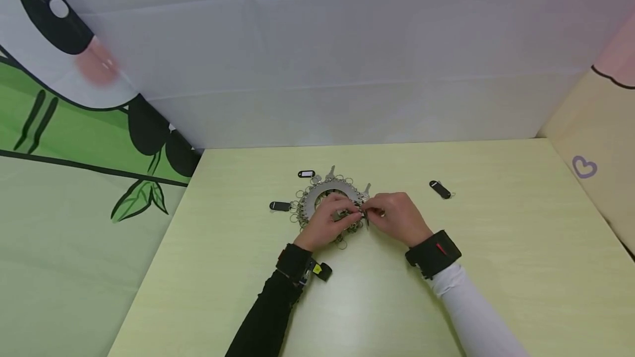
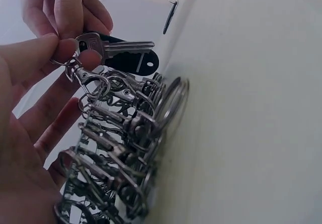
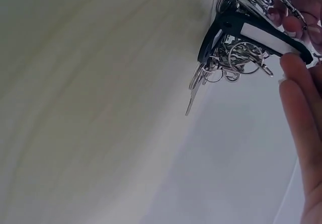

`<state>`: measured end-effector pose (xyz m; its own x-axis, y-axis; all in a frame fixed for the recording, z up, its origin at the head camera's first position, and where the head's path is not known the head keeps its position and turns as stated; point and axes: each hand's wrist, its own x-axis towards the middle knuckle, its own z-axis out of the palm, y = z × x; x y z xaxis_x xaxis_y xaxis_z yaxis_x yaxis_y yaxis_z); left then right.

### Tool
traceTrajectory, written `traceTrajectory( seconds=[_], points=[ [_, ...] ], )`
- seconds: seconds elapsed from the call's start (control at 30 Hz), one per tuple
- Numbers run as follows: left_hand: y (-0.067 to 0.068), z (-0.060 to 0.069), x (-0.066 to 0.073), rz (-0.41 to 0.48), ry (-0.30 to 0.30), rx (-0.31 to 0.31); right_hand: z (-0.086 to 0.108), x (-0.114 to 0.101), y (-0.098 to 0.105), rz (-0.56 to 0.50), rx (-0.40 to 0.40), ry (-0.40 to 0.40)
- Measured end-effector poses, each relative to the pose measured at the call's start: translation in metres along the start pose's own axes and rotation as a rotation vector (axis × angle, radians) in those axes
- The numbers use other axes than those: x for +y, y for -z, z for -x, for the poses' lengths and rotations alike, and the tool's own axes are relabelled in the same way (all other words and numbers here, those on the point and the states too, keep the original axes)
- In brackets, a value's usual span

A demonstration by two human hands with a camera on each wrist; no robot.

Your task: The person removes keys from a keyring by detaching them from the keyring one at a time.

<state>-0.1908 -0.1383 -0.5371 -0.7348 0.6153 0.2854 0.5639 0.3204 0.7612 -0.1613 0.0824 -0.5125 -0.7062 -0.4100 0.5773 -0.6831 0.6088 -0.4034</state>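
Note:
A round grey metal rack point(image 1: 310, 200) lies on the table, its rim hung with several snap clasps point(image 2: 108, 143) and split rings. My left hand point(image 1: 333, 218) reaches over the rack, thumb and finger pinching a small key ring point(image 2: 59, 63) with a clasp near the rim's right side. Opposite it, my right hand point(image 1: 397, 215) pinches a black key tag point(image 3: 269, 38) with a white label by one end. A silver key point(image 2: 128, 46) lies against the tag in the left wrist view. The fingertips partly hide how ring and tag join.
Two black key tags, one at the back point(image 1: 306, 174) and one on the left point(image 1: 280, 206), lie by the rack. Silver keys point(image 1: 331, 172) stick out behind it. Another black tag point(image 1: 440, 189) lies apart on the table point(image 1: 496, 236) at right. A white cloth wall point(image 1: 367, 70) stands behind.

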Motion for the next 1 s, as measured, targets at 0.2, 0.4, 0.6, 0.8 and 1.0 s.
traceTrajectory(
  seconds=[0.2,0.4,0.6,0.8,1.0],
  points=[
    [0.0,0.0,-0.001,-0.008,-0.01,-0.011,0.001,0.001,0.002,-0.095,-0.058,-0.124],
    [0.001,0.0,0.0,-0.009,-0.028,-0.013,0.001,0.006,0.001,-0.169,-0.136,-0.157],
    [0.001,-0.001,-0.001,-0.006,-0.042,-0.022,0.002,0.008,-0.001,-0.164,-0.094,-0.136],
    [0.001,-0.002,-0.001,0.028,-0.013,-0.03,0.002,0.008,-0.001,-0.163,-0.096,-0.165],
    [0.002,-0.001,-0.003,0.036,0.011,-0.037,0.003,0.011,0.0,-0.174,-0.133,-0.152]
  ],
)
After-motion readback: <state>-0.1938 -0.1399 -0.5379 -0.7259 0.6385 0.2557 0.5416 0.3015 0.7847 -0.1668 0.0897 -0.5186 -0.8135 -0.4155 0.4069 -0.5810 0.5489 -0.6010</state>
